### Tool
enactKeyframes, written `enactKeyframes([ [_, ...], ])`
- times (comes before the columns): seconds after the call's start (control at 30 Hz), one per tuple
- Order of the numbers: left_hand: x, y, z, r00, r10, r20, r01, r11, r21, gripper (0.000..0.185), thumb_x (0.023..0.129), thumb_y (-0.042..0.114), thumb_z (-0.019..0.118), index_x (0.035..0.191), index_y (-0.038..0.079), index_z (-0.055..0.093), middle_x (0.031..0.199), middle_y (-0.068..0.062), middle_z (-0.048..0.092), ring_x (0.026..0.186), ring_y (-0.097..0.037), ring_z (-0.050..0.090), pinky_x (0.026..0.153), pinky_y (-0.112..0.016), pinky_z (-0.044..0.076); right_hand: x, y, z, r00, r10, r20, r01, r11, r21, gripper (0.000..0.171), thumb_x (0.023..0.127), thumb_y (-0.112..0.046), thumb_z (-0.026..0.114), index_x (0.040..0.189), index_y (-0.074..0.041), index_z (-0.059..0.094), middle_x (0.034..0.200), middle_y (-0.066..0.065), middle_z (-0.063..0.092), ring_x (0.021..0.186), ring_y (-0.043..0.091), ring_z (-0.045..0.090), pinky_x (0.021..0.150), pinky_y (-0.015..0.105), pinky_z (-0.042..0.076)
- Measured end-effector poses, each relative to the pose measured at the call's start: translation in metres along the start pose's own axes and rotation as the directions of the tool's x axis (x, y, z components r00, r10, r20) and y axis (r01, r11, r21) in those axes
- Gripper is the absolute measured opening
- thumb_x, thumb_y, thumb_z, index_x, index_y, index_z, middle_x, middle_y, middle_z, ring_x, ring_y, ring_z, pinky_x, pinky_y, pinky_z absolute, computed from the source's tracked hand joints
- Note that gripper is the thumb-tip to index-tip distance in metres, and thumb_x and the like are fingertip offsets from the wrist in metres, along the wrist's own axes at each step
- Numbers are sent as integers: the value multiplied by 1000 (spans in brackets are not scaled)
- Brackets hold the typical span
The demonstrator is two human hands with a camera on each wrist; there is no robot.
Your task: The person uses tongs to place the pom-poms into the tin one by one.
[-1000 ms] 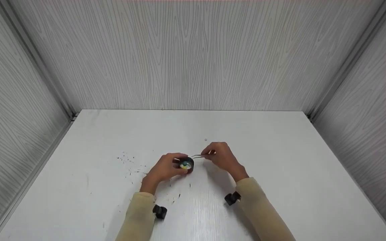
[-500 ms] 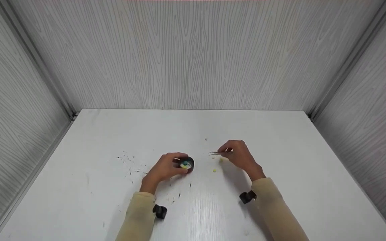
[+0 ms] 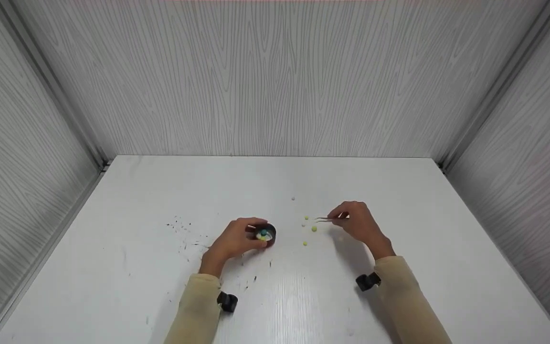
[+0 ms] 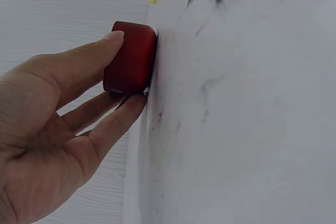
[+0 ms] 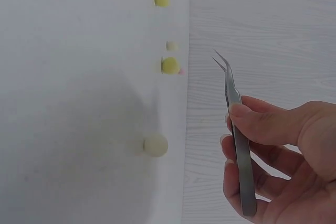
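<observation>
L fingers (image 4: 118, 127) pinch rnd satin red cup (image 4: 131, 61) | R fingers (image 5: 273, 158) pinch bent-tip metal twzrs (image 5: 243, 161)

A: Red, rich red, on the outside of the round container (image 4: 130, 59) in the left hand's (image 3: 231, 240) grip!
B: Inside it, a teal ball (image 3: 263, 232) among white and yellow.
A: Silver-grey tweezers (image 5: 243, 166) in the right hand (image 3: 358, 223); yellow balls (image 5: 170, 65) beyond their tips, a cream ball (image 5: 156, 145) beside that grip!
B: White tabletop (image 3: 160, 184) under both, dark-flecked around the left; beyond, a grey wood-grain panel (image 3: 265, 86).
A: Beige sleeves (image 3: 194, 308) behind the grips!
</observation>
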State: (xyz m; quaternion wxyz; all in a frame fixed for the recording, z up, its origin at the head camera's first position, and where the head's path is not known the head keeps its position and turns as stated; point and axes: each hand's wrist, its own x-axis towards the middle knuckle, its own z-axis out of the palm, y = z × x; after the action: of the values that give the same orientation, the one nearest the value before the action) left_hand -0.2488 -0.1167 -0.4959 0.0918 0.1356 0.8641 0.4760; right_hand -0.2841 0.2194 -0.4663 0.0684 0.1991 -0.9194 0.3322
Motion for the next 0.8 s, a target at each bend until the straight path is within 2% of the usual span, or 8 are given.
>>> enactKeyframes([
  [0.17, 0, 0, 0, 1000, 1, -2, -1, 1000, -1, 54, 88, 10, 82, 139, 10, 64, 142, -18, 63, 129, -41, 63, 110, -54, 51, -1, 4, -3, 1000, 9, -2, -9, 1000, -12, 18, 84, 9, 76, 94, -4, 82, 94, 13, 78, 84, 26, 72, 78, 40, 58],
  [0.43, 0, 2, 0, 1000, 5, -1, -5, 1000, 8, 54, 88, 10, 82, 139, 10, 64, 142, -18, 63, 130, -41, 62, 110, -53, 51, -3, 8, -3, 1000, 20, 0, -20, 999, -27, 17, 85, 7, 77, 94, -5, 83, 93, 12, 78, 82, 23, 70, 75, 33, 55],
  [0.6, -1, 2, 0, 1000, -10, 1, 10, 1000, 13, 54, 88, 10, 81, 139, 12, 64, 143, -17, 62, 129, -39, 63, 110, -53, 51, -3, 8, -1, 1000, 26, 5, -26, 999, -24, 17, 85, 7, 76, 94, -5, 83, 93, 12, 78, 83, 23, 70, 77, 37, 55],
  [0.8, -2, 0, -1, 1000, 12, -1, -12, 1000, -12, 53, 89, 10, 80, 139, 9, 64, 141, -18, 63, 129, -40, 62, 108, -53, 52, -2, 8, 1, 1000, 17, 11, -17, 1000, -18, 17, 84, 9, 77, 94, -4, 82, 93, 12, 78, 84, 25, 72, 78, 39, 58],
])
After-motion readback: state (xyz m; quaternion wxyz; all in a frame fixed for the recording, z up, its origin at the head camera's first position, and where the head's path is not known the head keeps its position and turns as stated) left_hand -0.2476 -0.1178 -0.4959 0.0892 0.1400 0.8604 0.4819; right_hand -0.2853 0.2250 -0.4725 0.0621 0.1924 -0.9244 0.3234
